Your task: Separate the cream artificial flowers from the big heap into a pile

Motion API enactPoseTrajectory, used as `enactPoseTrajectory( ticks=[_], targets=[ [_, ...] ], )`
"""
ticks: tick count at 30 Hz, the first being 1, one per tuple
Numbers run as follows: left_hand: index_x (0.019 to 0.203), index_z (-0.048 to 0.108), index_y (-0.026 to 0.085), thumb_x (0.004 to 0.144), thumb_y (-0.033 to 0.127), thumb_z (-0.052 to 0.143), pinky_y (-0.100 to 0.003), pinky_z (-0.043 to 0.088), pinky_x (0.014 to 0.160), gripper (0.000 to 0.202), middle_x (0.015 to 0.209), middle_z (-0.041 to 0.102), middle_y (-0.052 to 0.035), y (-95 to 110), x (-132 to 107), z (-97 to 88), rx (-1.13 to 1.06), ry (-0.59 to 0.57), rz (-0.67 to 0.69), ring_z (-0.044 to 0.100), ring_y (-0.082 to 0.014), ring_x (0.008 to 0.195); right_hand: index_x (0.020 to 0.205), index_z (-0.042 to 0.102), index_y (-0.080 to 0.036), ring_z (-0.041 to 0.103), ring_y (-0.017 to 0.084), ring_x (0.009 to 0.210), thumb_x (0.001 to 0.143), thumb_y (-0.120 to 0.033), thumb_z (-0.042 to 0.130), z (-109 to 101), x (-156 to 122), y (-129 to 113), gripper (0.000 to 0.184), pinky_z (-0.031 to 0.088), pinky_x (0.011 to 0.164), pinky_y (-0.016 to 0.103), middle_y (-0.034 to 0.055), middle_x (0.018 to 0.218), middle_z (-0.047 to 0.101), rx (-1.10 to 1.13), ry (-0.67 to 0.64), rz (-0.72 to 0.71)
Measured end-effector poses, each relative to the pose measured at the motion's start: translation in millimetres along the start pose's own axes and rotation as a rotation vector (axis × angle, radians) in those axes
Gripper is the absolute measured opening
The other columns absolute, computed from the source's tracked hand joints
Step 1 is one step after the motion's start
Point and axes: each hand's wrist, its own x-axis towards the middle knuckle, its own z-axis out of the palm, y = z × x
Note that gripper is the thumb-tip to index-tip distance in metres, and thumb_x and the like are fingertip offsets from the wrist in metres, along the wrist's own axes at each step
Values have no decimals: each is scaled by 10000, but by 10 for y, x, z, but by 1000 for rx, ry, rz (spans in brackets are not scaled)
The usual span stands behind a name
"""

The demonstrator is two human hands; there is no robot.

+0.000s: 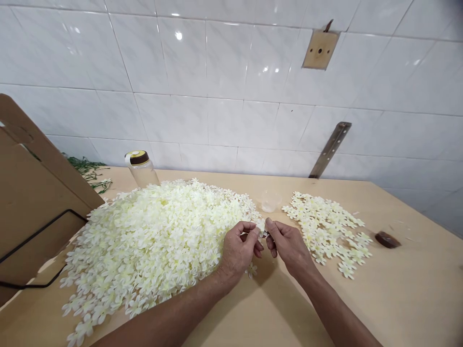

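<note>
Left hand (235,248) and right hand (291,243) pinch small white flower (261,225) between them (petals partly hidden). Large flower heap (155,236) beside left hand; smaller flower cluster (320,222) just beyond right hand.

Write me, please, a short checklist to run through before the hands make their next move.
1. White flower in view at the fingertips of the left hand and right hand: ok.
2. Right hand's grip on that flower: cannot tell; the fingers hide the contact.
3. Large flower heap apart from the smaller flower group: ok, there is a gap between them.
4. Tabletop by the left wrist free of stray flowers: not ok, a loose flower shows there.
5. Lid on the clear bottle: ok.
6. Contents of the small clear cup behind the hands: cannot tell.
</note>
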Motion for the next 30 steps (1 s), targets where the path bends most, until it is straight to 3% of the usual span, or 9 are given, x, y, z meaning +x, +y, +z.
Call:
enactPoseTrajectory(
  ticks=[8, 14, 18, 30],
  targets=[
    [884, 613, 159, 846, 347, 646, -209, 478, 445, 195, 551, 607, 23, -39, 8, -4, 44, 37, 74, 541, -103, 433, 582, 536, -184, 467, 100, 391, 868, -652, 558, -9, 40, 61, 549, 379, 411, 220, -18, 479, 518, 2, 10, 13],
    [875, 594, 157, 826, 331, 636, -210, 464, 432, 186, 527, 594, 25, 0, 6, 7, 23, 73, 26, 527, -107, 428, 740, 640, -179, 415, 90, 399, 792, -614, 691, -67, 119, 124, 442, 358, 383, 212, -52, 479, 469, 237, 51, 18],
    [883, 584, 157, 818, 337, 640, -212, 462, 438, 199, 524, 592, 28, 46, 8, 7, 9, 93, 17, 525, -106, 424, 681, 625, -170, 399, 84, 435, 767, -587, 737, -88, 142, 120, 440, 364, 383, 205, -45, 510, 462, 347, 6, 17],
    [883, 580, 160, 799, 372, 666, -206, 439, 427, 244, 518, 596, 32, 15, 74, -33, -52, 133, -6, 514, -95, 387, 607, 527, -181, 403, 81, 428, 815, -652, 644, -33, 75, 47, 528, 344, 359, 206, -18, 558, 502, 240, -2, 53]
  ],
)
